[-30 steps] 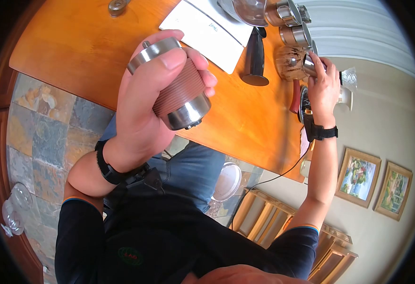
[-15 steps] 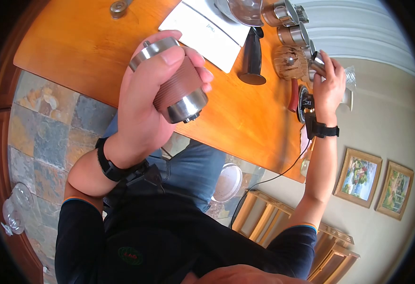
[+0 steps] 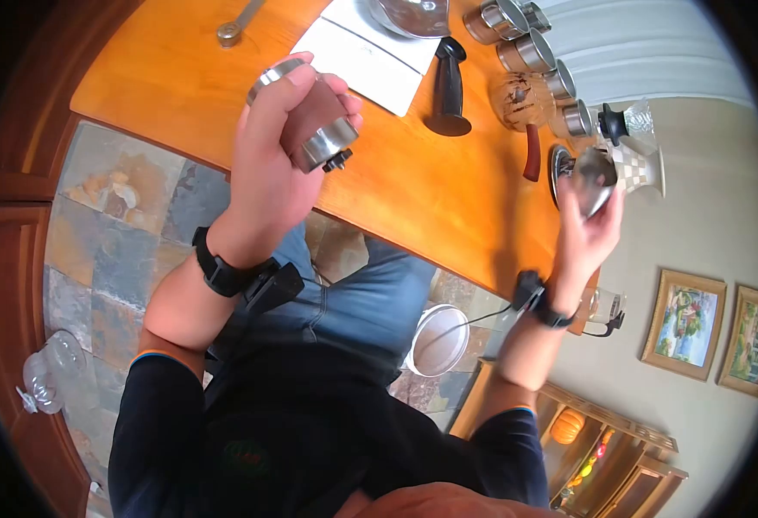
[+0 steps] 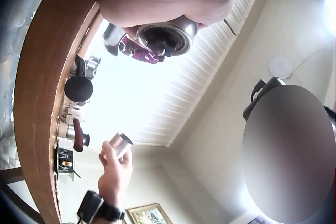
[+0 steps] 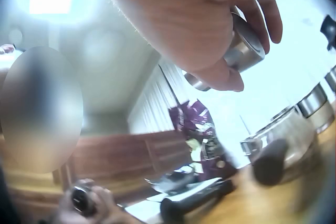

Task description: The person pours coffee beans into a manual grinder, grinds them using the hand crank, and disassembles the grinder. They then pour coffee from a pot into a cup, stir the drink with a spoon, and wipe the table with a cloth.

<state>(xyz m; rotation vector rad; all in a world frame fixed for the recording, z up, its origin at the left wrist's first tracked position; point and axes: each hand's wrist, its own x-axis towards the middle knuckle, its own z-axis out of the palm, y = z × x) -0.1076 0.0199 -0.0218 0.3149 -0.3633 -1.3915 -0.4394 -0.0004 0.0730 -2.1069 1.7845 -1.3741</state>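
Where the wooden counter (image 3: 387, 190) runs through the upper half of the head view, it bears the white slab (image 3: 357, 65) at top centre. The glass pot (image 3: 517, 97), with its dark red handle (image 3: 532, 154), is in the upper right, beside a row of steel-rimmed jars (image 3: 526, 52).

From where I stand, the change is on the right of the frame. A moment ago the right hand (image 3: 588, 246) was up by that row; now it has drawn back toward the person, bringing the steel cup (image 3: 597, 177) with it. Its thumb and fingers grip the cup from the sides, only as wide apart as the cup needs. The hand is blurred in the head view, but the right wrist view shows the same hold. The cup is tilted, and I can see into its mouth, though not well enough to tell whether anything is inside.

The left hand (image 3: 268, 168), left of centre, has changed far less. Its fingers are wrapped round the ribbed brown cylinder (image 3: 317, 116), which has steel ends, and it is held slantwise over the counter's near edge.

So both pieces are off the counter, and I judge the fetching of the cup to be done, with the two not yet brought together. Smallest of all, the round-ended spoon (image 3: 229, 34) lies at upper left, well apart from both hands.
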